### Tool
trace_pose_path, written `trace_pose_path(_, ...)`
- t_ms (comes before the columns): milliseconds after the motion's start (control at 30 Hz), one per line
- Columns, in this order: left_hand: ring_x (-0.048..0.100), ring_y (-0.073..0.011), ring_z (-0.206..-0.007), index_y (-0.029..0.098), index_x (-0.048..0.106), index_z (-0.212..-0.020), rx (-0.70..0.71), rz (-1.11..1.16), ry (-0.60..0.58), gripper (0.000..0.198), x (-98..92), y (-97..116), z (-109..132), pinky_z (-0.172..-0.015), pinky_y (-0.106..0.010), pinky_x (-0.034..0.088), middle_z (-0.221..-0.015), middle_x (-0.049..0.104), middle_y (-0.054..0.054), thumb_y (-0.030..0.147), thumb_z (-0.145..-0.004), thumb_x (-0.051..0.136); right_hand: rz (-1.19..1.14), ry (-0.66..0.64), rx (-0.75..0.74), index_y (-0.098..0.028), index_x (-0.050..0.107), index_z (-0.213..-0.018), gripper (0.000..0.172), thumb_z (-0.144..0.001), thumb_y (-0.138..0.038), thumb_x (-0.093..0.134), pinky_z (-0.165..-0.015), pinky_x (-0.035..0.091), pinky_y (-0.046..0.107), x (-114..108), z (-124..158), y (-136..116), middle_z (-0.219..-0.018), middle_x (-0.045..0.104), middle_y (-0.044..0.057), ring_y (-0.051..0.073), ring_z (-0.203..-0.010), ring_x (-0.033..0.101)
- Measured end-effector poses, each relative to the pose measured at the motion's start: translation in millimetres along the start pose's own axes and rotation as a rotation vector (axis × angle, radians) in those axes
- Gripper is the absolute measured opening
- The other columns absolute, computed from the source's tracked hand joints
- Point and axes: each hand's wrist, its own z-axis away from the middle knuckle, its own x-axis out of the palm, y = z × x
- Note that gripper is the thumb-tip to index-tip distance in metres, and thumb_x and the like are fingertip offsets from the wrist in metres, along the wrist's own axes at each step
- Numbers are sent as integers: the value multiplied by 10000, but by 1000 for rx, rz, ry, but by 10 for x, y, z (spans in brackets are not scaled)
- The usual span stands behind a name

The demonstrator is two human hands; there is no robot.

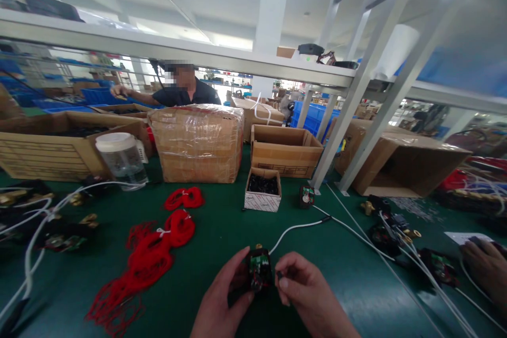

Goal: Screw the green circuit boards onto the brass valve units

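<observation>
Low in the middle of the head view, my left hand (225, 296) is closed around a small black housing (260, 269). Its front is uncovered and shows a green circuit board, with a brass fitting at the top. A white cable (293, 227) runs from it to the right. Just right of the housing, my right hand (301, 282) pinches a small dark part (280, 275) between thumb and fingertips. That part is too small to name. Beyond my hands stands a small white box (263, 202) filled with black pieces.
Bundles of red wire (150, 259) lie at left. Cabled units (63, 232) sit far left and others (396, 237) at right. Cardboard boxes (198, 142) and a clear jar (123, 161) line the back, beside metal shelf posts (336, 132). One person sits opposite; another person's hand (485, 264) is at right.
</observation>
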Motion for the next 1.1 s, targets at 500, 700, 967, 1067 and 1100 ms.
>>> trace_pose_path(500,688,-239,-1110,294,540,-1388,-30,-21,8,666,18,56,22,-1019,-399,532,-1274,696,-48,173,-738,622,469,98,-77,-210,688,-871,181,-741,-301,775,-631,410,270,14,5,12,-764,606,-5,156,-685,537)
trace_pose_path(700,693,-238,-1106,286,552,-1379,-39,-34,19,649,10,79,31,-1011,-382,539,-1270,701,-48,197,-739,620,631,118,-120,-220,685,-864,106,-759,-233,693,-688,433,294,19,6,-18,-806,610,6,179,-733,555)
trace_pose_path(967,698,-236,-1087,283,538,-1390,-27,-22,43,664,45,13,23,-993,-380,550,-1263,702,-51,188,-737,615,546,68,-86,-216,669,-942,129,-826,-271,653,-713,473,325,31,36,-7,-841,641,23,192,-720,625)
trace_pose_path(1067,697,-235,-1096,279,539,-1388,-29,-11,65,651,43,28,27,-1008,-382,542,-1273,699,-51,200,-745,609,641,70,-138,-228,717,-951,156,-816,-207,641,-717,480,329,33,42,-1,-842,628,24,195,-726,633)
trace_pose_path(1100,695,-236,-1103,279,540,-1387,-32,-12,56,648,39,39,29,-1012,-382,540,-1278,698,-53,206,-747,613,672,68,-160,-236,731,-954,178,-811,-187,636,-720,481,329,31,40,2,-854,627,27,197,-741,633)
